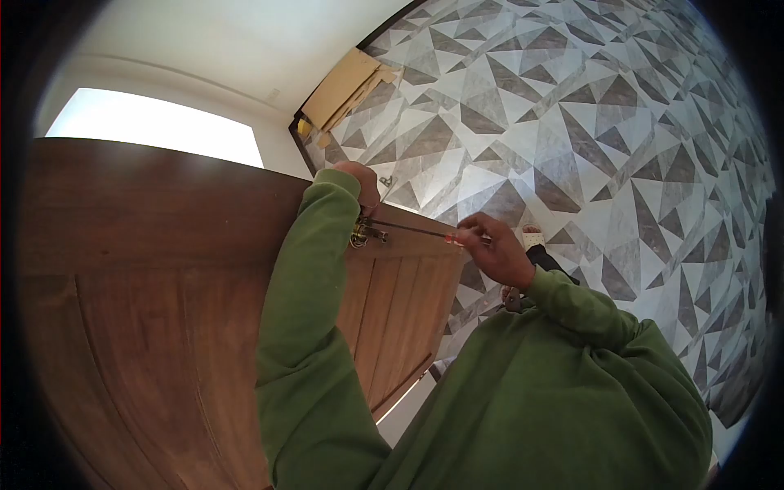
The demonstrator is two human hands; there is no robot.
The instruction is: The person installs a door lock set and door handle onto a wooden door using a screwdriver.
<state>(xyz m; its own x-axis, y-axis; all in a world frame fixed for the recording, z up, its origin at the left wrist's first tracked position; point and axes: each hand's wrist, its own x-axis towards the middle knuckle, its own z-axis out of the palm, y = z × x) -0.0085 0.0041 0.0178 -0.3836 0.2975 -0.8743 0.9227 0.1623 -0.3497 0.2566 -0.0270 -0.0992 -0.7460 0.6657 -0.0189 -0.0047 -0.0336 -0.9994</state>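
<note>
A brown wooden door [147,212] stands at the left, with a brass-coloured lock fitting [359,232] on its face near the edge. My left hand [362,181] curls over the door's edge just above the fitting; its fingertips are mostly hidden. Closed round the red handle of a screwdriver [416,229] is my right hand [496,249], out to the right of the door. The long shaft reaches left to the fitting, where its tip appears to meet the metal.
Flattened cardboard [341,88] lies by the wall at the top. A small metal piece [385,181] is beyond the door edge. The floor [531,106] has grey and white geometric tiles. A sandalled foot [532,237] shows beside my right hand.
</note>
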